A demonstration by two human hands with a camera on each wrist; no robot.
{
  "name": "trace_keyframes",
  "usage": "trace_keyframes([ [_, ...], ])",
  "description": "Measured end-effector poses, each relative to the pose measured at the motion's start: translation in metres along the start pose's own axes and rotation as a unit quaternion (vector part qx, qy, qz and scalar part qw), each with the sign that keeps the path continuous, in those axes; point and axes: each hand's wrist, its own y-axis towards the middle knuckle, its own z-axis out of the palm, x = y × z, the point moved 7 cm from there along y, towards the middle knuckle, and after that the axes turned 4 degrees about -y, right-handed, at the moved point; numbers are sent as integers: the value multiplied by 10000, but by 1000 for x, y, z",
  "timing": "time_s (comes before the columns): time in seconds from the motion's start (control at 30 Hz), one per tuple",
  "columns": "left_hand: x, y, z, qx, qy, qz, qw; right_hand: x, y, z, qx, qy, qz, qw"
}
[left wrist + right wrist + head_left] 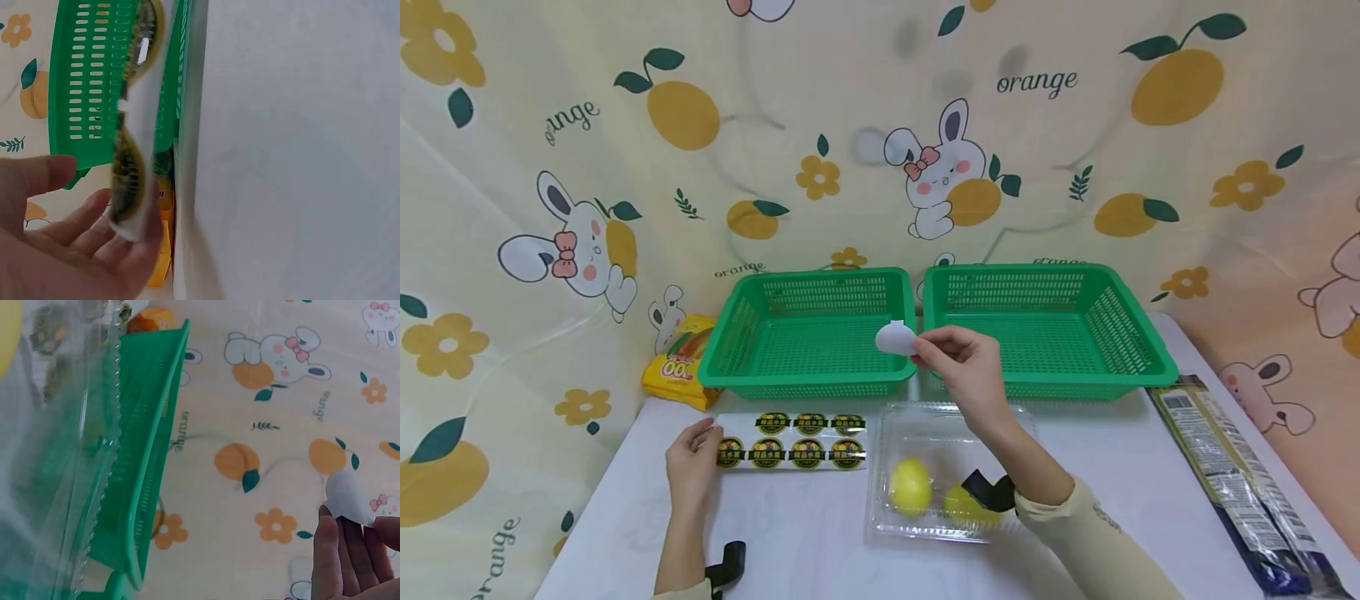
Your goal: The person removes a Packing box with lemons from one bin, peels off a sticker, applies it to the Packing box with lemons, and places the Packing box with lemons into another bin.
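In the head view my right hand point(970, 371) pinches a small white rounded sticker point(895, 339) with a short tab, raised in front of the green baskets. Its plain white face shows, and the right wrist view has the sticker point(347, 495) at the fingertips. My left hand point(692, 462) holds the left end of a white sheet of round black-and-gold stickers point(808, 439). In the left wrist view the sheet point(145, 115) appears nearly edge-on along the fingers, with the thumb apart from it. Below the right forearm sits a clear plastic box point(917, 421) containing two yellow fruits point(911, 487).
Two green baskets, left point(820, 387) and right point(1052, 387), stand along the back by the printed curtain. A yellow packet point(677, 371) leans beside the left basket. Flat printed packaging point(1240, 483) lies along the table's right side. Black straps circle both wrists.
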Motion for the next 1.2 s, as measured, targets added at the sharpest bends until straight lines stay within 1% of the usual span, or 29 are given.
trace_keyframes([
  [0.07,-1,-1,3,188,-79,-19,9998,-1,-2,-4,-20,-59,28,10000],
  [0.27,-4,-2,8,527,-283,11,9982,-13,-11,-12,27,-262,295,9992],
  [0.33,-4,-2,10,569,-347,5,9978,-17,-14,-14,5,-297,350,9989],
  [0.43,-4,-3,10,545,-510,16,9972,-20,-18,-17,-31,-325,358,9988],
  [0.53,-8,-4,11,464,-728,151,9962,-20,-21,-22,-61,-327,336,9989],
  [0.63,-19,-9,14,346,-991,380,9937,-18,-25,-26,-71,-292,317,9990],
  [0.7,-31,-15,18,342,-1094,612,9915,-17,-28,-28,-84,-228,347,9991],
  [0.77,-45,-24,27,459,-1195,846,9882,-15,-30,-31,-115,-165,402,9990],
  [0.83,-62,-35,39,726,-1178,1125,9840,-13,-32,-34,-133,-158,463,9987],
  [0.9,-80,-48,55,1124,-1172,1415,9765,-11,-34,-36,-133,-196,491,9985],
  [0.97,-100,-63,71,1565,-1171,1778,9645,-8,-36,-39,-117,-257,477,9985],
  [1.0,-111,-71,78,1768,-1150,1972,9574,-7,-37,-40,-113,-281,466,9985],
  [1.07,-131,-87,91,2127,-1199,2359,9406,-5,-39,-42,-109,-350,424,9984],
  [1.13,-150,-102,101,2362,-1256,2735,9239,-4,-43,-44,-115,-466,339,9983],
  [1.2,-167,-115,109,2500,-1347,3009,9104,-1,-47,-46,-137,-635,188,9977],
])
